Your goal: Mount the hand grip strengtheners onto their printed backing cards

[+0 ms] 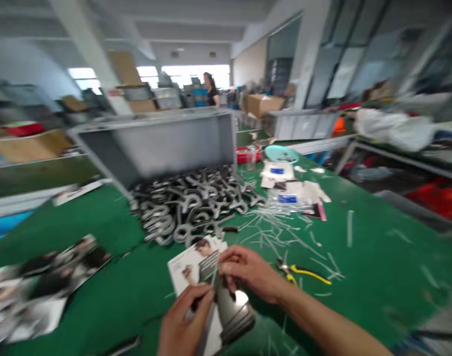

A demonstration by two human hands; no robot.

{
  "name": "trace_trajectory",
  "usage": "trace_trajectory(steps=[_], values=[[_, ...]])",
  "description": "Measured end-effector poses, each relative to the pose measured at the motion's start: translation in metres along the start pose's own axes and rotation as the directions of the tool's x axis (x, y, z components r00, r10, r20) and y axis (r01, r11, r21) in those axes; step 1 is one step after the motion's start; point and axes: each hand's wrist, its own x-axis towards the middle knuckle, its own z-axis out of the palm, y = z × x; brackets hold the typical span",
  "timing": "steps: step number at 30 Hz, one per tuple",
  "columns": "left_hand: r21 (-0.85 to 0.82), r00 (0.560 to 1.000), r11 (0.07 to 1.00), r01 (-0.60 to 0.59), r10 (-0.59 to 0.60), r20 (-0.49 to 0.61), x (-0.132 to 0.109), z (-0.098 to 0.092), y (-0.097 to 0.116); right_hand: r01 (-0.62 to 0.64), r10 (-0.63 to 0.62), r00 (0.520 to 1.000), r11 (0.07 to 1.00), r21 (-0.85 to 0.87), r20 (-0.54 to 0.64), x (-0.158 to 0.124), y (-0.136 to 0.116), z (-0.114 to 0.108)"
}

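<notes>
- Head view: the left hand (187, 314) and right hand (253, 272) meet over the near edge of the green counter (382, 257).
- Left grip: narrow, thumb and finger pinched at what looks like a pale strip (214, 278).
- Right grip: closed at the upper end of a grey curved part (231, 311); blur hides whether it also pinches the strip.
- The grey part sits between the hands, its dark ribbed end toward the wearer, overlapping a printed card (185, 267).
- Step in hand, as I judge it: working the strip through or around the part, perhaps with the card.
- Next move calls for a steady part and a firm pull on the strip; the yellow-handled pliers (309, 273) lie open within reach, beside the right forearm.
</notes>
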Motion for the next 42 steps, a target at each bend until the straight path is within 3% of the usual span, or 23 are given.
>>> trace_trajectory(steps=[4,7,10,14,19,22,25,27,28,31,34,38,42], values=[[-0.119,0.989,0.985,0.124,-0.112,0.100,0.000,-0.002,-0.013,-0.149,0.147,0.989,0.987,0.068,0.032,0.004,0.018,0.014],[-0.292,0.958,0.919,0.265,-0.217,0.185,-0.006,-0.002,-0.013,-0.200,0.198,0.980,0.977,0.074,0.032,0.004,0.022,0.021],[-0.407,0.930,0.848,0.339,-0.238,0.279,-0.013,-0.002,-0.014,-0.228,0.228,0.974,0.970,0.084,0.005,0.003,0.023,0.025],[-0.449,0.924,0.822,0.351,-0.227,0.308,-0.015,-0.001,-0.021,-0.245,0.247,0.969,0.966,0.087,-0.008,0.002,0.024,0.027],[-0.444,0.939,0.836,0.323,-0.223,0.263,-0.020,0.003,-0.024,-0.257,0.257,0.964,0.966,-0.010,0.062,-0.002,0.028,0.028],[-0.337,0.976,0.926,0.170,-0.111,0.187,-0.021,-0.008,-0.022,-0.208,0.219,0.973,0.968,-0.138,0.075,-0.005,0.024,0.023],[-0.174,0.996,0.985,-0.013,-0.003,-0.092,-0.011,-0.027,-0.031,-0.136,0.126,0.990,0.964,-0.227,-0.060,-0.004,0.015,0.010],[-0.153,0.958,0.988,0.014,-0.057,-0.281,-0.002,-0.035,-0.046,-0.079,0.046,0.988,0.971,-0.225,-0.149,-0.003,0.011,0.000],[-0.177,0.948,0.983,0.048,-0.100,-0.303,0.003,-0.035,-0.054,-0.054,0.017,0.985,0.975,-0.215,-0.172,-0.002,0.010,-0.005],[-0.223,0.974,0.973,0.062,-0.107,-0.198,0.012,-0.030,-0.074,-0.047,0.014,0.987,0.979,-0.199,-0.161,0.000,0.012,-0.010],[-0.253,0.977,0.967,0.031,-0.082,-0.195,0.014,-0.028,-0.079,-0.036,0.013,0.994,0.978,-0.204,-0.112,0.005,0.015,-0.003],[-0.578,0.968,0.797,0.173,-0.245,-0.049,0.009,-0.046,-0.077,0.035,-0.050,0.998,0.962,-0.270,-0.050,0.023,0.013,0.023],[-0.673,0.959,0.710,0.209,-0.285,-0.002,-0.003,-0.064,-0.085,0.078,-0.045,0.995,0.899,-0.431,0.086,0.048,0.026,0.054]])
